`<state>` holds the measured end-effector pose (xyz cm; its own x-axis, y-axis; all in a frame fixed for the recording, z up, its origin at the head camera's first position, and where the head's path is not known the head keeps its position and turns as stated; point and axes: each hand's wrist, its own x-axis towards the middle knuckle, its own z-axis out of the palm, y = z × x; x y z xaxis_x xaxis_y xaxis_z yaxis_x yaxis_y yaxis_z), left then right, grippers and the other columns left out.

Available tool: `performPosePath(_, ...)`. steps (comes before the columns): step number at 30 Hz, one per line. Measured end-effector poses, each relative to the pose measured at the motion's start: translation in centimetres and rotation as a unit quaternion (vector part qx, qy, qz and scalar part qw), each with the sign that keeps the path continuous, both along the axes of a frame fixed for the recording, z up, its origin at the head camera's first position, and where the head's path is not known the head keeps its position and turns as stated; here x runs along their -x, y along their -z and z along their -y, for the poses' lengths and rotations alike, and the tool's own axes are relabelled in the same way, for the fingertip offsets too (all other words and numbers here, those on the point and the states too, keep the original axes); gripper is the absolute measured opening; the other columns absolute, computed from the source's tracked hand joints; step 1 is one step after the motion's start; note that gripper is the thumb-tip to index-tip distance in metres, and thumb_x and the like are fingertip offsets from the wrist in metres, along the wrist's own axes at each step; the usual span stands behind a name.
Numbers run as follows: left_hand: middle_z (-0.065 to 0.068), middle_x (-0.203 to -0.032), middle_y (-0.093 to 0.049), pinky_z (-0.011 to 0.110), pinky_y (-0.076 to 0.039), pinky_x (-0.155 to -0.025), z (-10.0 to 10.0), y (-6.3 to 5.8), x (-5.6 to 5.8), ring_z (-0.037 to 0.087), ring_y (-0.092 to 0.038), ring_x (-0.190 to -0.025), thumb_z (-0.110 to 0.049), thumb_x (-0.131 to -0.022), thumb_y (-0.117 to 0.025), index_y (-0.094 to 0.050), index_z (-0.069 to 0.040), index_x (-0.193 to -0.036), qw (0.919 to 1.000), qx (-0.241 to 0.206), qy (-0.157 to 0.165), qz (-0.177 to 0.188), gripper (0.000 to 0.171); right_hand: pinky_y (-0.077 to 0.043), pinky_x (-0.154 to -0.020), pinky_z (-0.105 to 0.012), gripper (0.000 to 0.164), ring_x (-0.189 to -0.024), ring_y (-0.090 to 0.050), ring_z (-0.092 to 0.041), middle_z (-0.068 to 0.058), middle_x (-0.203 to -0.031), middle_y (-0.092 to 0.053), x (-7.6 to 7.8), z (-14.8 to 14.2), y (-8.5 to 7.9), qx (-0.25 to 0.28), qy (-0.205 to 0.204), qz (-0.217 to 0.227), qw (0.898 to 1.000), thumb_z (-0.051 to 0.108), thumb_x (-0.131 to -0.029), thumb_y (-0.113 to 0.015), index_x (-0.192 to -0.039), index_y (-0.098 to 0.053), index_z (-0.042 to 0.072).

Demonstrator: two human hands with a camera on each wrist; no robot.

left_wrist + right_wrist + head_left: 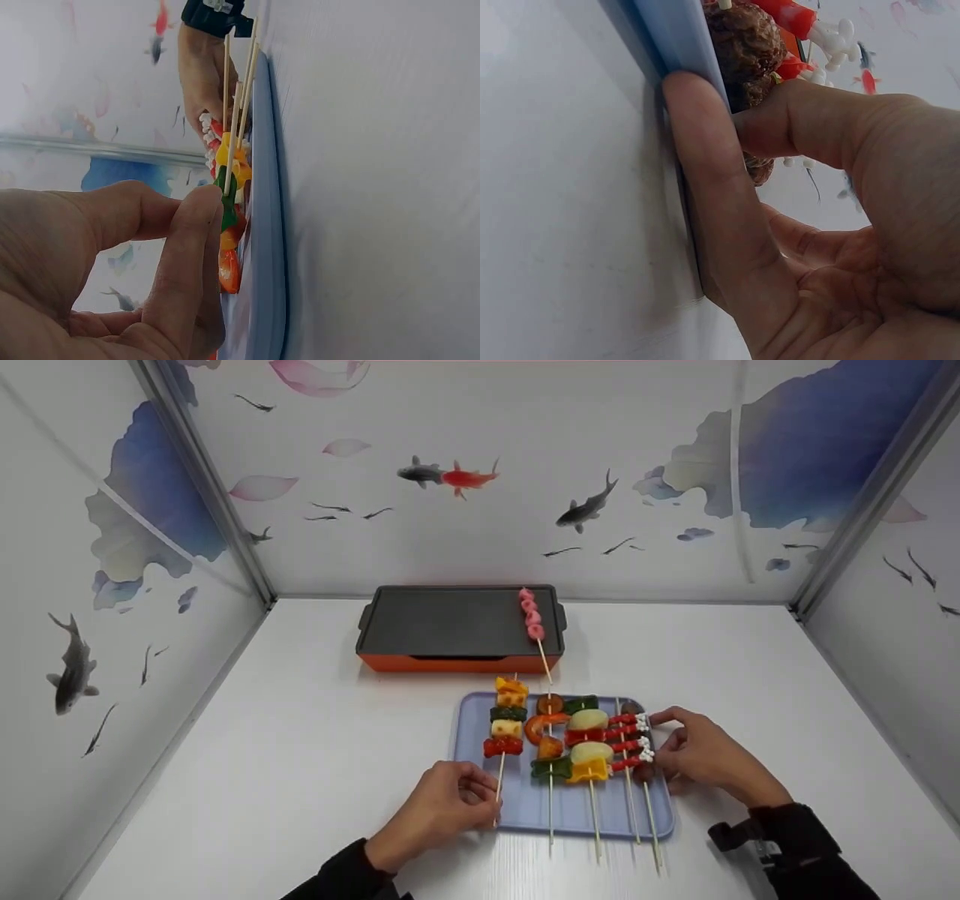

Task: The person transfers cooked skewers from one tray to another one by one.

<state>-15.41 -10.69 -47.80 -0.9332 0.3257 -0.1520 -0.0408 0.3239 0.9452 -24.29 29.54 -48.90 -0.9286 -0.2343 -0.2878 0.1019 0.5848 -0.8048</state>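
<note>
In the head view, my left hand (448, 804) pinches the lower stick of a vegetable skewer (507, 728) with yellow, green, white and red pieces. This skewer lies over the left part of a light blue tray (527, 806). My right hand (709, 759) grips the tray's right edge, thumb on top and a finger against the outer side in the right wrist view. Several other skewers lie on the tray: one with green pepper (551, 767), one with yellow pepper (589, 769), and one with brown meatballs (742, 41). Red pieces with white knobbly ends (643, 750) lie across the right ones.
Behind the tray stands an orange grill with a flat black plate (450, 622). A skewer of pink balls (531, 615) lies on its right side, its stick reaching toward the tray. White walls (480, 547) painted with fish and leaves enclose the white table (337, 750).
</note>
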Motion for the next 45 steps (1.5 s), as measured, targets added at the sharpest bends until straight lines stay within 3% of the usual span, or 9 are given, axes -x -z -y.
performPosePath(16,0.008,-0.085,-0.070,0.026,-0.055,-0.058,-1.0,0.6,-0.9,0.017,-0.068,-0.071,-0.007,-0.082,-0.079,-0.071,-0.002,-0.100,0.9995,-0.011,0.007,0.030,0.020,-0.059,-0.061,-0.041,0.063,-0.073,-0.067,-0.027,-0.016,-0.090,-0.064,-0.1,0.0,0.1,-0.002,-0.005,-0.009,1.000,0.005,-0.087,-0.070,-0.145,-0.043,0.005)
performPosePath(30,0.004,-0.079,-0.070,0.027,-0.048,-0.059,-1.2,0.7,-0.8,0.013,-0.063,-0.065,-0.014,-0.082,-0.076,-0.073,-0.010,-0.095,0.9992,0.034,0.017,0.014,0.014,-0.060,-0.059,-0.042,0.061,-0.068,-0.068,-0.029,-0.016,-0.089,-0.064,-0.2,0.0,0.2,-0.001,-0.001,-0.017,1.000,0.004,-0.088,-0.070,-0.143,-0.044,0.005)
performPosePath(45,0.002,-0.080,-0.072,0.028,-0.053,-0.057,-1.2,1.0,-0.6,0.019,-0.070,-0.066,-0.021,-0.087,-0.078,-0.074,-0.011,-0.099,0.9986,0.035,0.034,0.017,0.016,-0.059,-0.059,-0.041,0.061,-0.065,-0.068,-0.029,-0.015,-0.089,-0.064,-0.1,0.2,0.1,-0.016,0.001,-0.020,1.000,0.005,-0.088,-0.070,-0.143,-0.045,0.005)
